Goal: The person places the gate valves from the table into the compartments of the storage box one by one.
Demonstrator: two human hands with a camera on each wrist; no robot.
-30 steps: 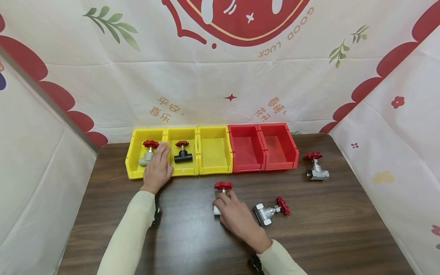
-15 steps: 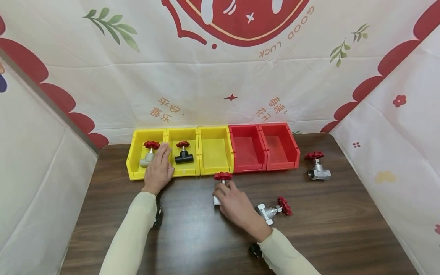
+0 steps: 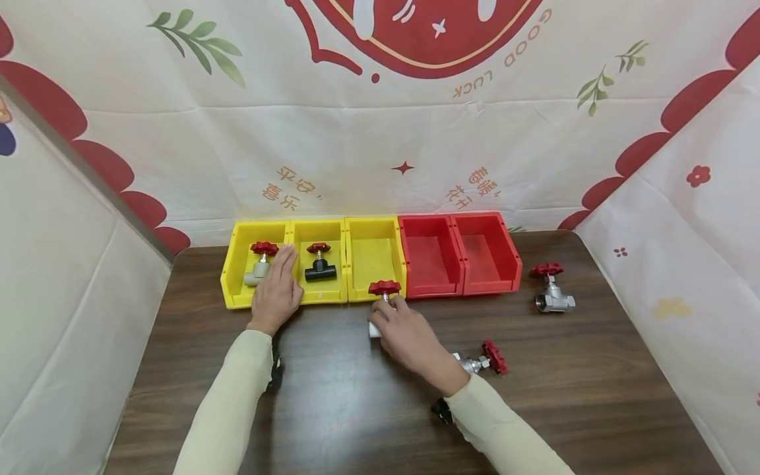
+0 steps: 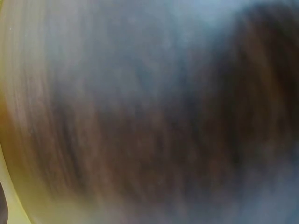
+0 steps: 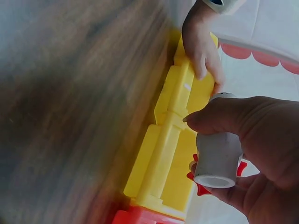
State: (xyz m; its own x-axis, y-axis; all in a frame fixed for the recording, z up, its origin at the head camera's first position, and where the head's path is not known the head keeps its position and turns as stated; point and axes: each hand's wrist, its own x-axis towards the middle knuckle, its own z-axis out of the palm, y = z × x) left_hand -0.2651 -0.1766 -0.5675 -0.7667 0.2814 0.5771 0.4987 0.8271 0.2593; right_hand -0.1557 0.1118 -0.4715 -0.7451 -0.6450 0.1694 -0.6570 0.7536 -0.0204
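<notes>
My right hand (image 3: 410, 333) grips a white valve (image 5: 217, 158) by its pipe body, thumb on one side and fingers on the other. Its red handwheel (image 3: 384, 287) overlaps the front wall of the third yellow bin (image 3: 374, 290) in the head view. My left hand (image 3: 275, 290) rests with straight fingers over the divider between the first two yellow bins. Beside it, a grey valve (image 3: 257, 272) with a red handwheel sits in the leftmost bin (image 3: 228, 280), partly behind the fingers. A black valve (image 3: 320, 270) sits in the second bin (image 3: 303, 231).
Two red bins (image 3: 430, 290) adjoin the yellow ones on the right. One metal valve (image 3: 553, 300) stands at the table's right; another metal valve (image 3: 489, 359) lies partly behind my right wrist. A printed cloth (image 3: 344, 152) hangs behind the wooden table (image 3: 332, 409).
My right hand has carried the white valve forward, from the open tabletop up to the front of the third yellow bin. The left hand has stayed at the bins.
</notes>
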